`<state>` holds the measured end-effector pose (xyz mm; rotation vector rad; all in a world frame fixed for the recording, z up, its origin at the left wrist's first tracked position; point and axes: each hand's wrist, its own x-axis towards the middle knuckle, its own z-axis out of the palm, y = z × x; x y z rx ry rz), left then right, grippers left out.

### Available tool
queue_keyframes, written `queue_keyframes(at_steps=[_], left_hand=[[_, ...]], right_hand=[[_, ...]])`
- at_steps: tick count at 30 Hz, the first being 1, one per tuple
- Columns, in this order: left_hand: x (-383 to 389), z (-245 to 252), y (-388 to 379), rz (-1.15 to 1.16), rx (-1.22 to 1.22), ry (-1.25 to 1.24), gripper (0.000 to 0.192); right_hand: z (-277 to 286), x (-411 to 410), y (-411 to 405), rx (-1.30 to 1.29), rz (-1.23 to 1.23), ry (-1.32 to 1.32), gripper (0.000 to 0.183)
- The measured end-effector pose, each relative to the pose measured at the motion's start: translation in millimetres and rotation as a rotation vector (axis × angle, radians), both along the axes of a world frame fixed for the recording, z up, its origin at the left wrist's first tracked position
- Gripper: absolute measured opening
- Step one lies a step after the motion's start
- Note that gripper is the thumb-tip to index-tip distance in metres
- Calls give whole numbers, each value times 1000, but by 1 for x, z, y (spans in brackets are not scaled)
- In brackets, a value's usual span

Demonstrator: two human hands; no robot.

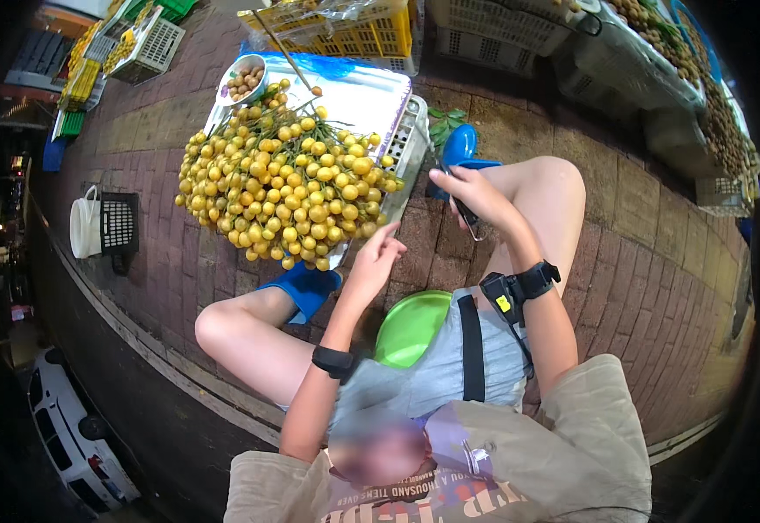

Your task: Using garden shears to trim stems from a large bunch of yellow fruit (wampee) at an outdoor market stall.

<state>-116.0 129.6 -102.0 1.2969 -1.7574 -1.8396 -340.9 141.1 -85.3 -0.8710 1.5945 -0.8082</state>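
A large heap of small round yellow fruits on stems [288, 183] lies on a white foam board [354, 88] over a plastic crate. My left hand [373, 261] is beside the heap's near right edge, fingers partly spread, with nothing visible in it. My right hand [475, 196] is closed around the dark handle of a tool, perhaps scissors or snips [463, 210], held right of the crate. A bowl of brownish round fruits [244, 80] stands at the board's far left corner. One bare stem [282, 46] sticks up from the heap beyond the crate's far edge.
A green plastic basin or stool [413, 327] is between my legs. Blue boots [462, 142] flank the crate; green leaves [445, 123] lie on the brick paving. Stacked yellow crates [360, 33] stand beyond. Fruit-topped crates are at far right, a white bucket [84, 225] and black basket [118, 225] at left.
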Motion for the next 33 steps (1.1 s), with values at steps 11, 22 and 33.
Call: queue_keyframes(at_steps=[11, 22, 33], left_hand=[[-11, 35, -35, -628, -901, -553, 22], [-63, 5, -79, -480, -1265, -722, 33], [-78, -5, -85, -480, -1248, -861, 19]], right_hand=[[18, -6, 0, -113, -489, -599, 58], [8, -24, 7, -85, -609, -654, 58], [5, -27, 1, -70, -540, -688, 54]])
